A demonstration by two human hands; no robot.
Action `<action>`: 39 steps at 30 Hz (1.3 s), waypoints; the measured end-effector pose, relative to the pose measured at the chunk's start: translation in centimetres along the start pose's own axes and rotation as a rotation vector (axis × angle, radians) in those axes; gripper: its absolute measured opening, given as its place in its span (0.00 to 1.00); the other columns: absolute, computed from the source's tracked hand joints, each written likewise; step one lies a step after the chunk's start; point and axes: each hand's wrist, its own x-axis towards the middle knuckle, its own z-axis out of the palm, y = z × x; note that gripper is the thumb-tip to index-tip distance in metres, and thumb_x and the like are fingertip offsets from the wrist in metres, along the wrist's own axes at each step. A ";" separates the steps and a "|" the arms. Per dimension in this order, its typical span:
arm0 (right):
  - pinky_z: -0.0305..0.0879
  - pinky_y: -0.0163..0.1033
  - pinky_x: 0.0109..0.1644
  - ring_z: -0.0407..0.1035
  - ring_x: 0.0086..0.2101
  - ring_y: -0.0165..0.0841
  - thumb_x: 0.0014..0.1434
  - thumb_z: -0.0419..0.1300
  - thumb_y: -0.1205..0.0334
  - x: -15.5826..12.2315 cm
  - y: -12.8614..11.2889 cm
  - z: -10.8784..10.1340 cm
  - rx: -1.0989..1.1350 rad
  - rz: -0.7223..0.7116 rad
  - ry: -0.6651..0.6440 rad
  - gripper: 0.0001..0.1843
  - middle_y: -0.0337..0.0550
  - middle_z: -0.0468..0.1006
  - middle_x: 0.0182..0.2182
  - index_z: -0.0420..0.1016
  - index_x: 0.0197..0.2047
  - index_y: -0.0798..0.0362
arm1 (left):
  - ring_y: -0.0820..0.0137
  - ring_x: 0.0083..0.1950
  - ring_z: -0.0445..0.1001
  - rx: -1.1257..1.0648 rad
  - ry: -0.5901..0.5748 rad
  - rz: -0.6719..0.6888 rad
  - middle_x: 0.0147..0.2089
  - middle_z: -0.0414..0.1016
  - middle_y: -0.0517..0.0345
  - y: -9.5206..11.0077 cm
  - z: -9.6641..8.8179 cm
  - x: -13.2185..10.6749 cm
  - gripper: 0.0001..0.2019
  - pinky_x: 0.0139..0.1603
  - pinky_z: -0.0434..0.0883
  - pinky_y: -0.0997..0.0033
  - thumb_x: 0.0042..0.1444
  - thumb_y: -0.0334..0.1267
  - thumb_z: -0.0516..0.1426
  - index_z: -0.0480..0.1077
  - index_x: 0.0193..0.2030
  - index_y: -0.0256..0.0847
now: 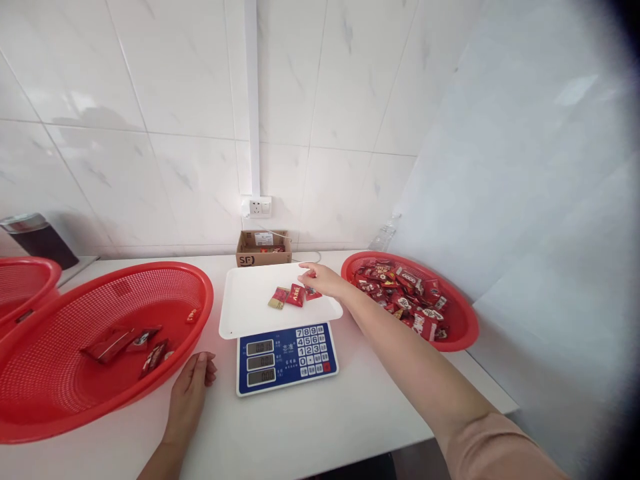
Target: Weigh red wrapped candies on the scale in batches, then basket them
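My right hand (323,279) is over the right part of the white weighing tray (245,300), with a bit of red packet showing between its thumb and forefinger. Just under it lies a small red packet (313,293), partly covered by the hand. Beside that on the tray are another red packet (296,295) and a gold-and-red packet (278,298). My left hand (193,377) rests on the table between the scale and the big red basket (185,283), fingers curled, with nothing visible in them. The scale's blue keypad panel (289,360) faces me, its displays lit with digits.
A red basket (467,323) heaped with red packets stands right of the scale. The left basket holds a few packets (113,343); another red basket (30,267) is at far left. Behind the tray sits a cardboard box (250,259). A dark container (43,240) stands back left.
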 end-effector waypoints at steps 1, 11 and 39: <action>0.68 0.35 0.40 0.71 0.37 0.30 0.57 0.56 0.54 0.0 0.1 -0.2 -0.040 -0.020 0.023 0.30 0.47 0.72 0.49 0.57 0.61 0.49 | 0.69 0.29 0.68 0.003 0.001 0.001 0.27 0.68 0.60 -0.1 0.0 0.0 0.23 0.31 0.68 0.69 0.47 0.61 0.50 0.67 0.34 0.41; 0.61 0.37 0.46 0.69 0.44 0.37 0.57 0.53 0.62 -2.8 8.1 -7.8 -0.554 0.280 0.206 0.14 0.49 0.76 0.43 0.73 0.46 0.54 | 0.69 0.29 0.68 0.025 0.002 -0.025 0.27 0.69 0.60 -0.7 0.0 0.4 0.25 0.32 0.69 0.68 0.46 0.63 0.50 0.67 0.35 0.41; 0.62 0.46 0.46 0.69 0.46 0.48 0.48 0.59 0.64 -6.3 12.4 -6.9 -0.742 0.479 -0.097 0.23 0.58 0.73 0.48 0.70 0.50 0.56 | 0.68 0.30 0.69 0.054 -0.005 -0.033 0.27 0.70 0.59 -0.3 0.2 0.4 0.25 0.33 0.70 0.68 0.43 0.62 0.52 0.68 0.33 0.41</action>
